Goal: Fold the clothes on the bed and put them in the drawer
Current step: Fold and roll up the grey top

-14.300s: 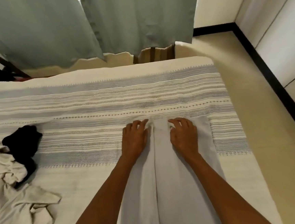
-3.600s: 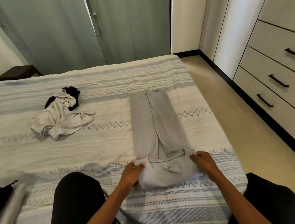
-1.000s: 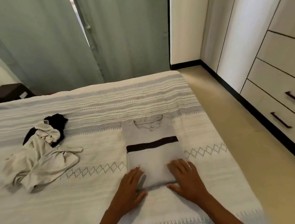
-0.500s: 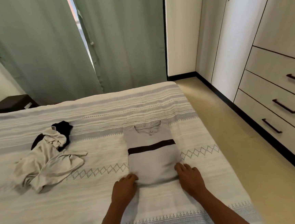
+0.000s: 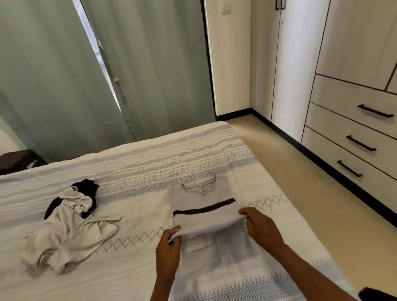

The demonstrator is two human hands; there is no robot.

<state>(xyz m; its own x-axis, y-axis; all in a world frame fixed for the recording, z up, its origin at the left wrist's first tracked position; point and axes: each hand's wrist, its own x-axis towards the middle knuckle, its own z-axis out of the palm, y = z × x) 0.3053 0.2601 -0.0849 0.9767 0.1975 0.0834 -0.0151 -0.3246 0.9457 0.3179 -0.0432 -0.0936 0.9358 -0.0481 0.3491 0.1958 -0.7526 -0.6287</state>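
Head view: a person is bending over a bed (image 5: 136,275) with both hands on one garment.
Far left of the grip: a crumpled cream garment (image 5: 65,236) is lying over a black garment (image 5: 88,186).
Left hand (image 5: 168,247): it is pinching the near left corner of the folded grey shirt (image 5: 204,213), fingers curled around the edge.
Between the hands: the shirt's near edge is lifting off the bedspread, the collar end lying flat beyond the grip.
Right hand (image 5: 259,226): it is gripping the near right corner.
Far right of the grip: three closed drawers (image 5: 364,140) are sitting in the wardrobe.
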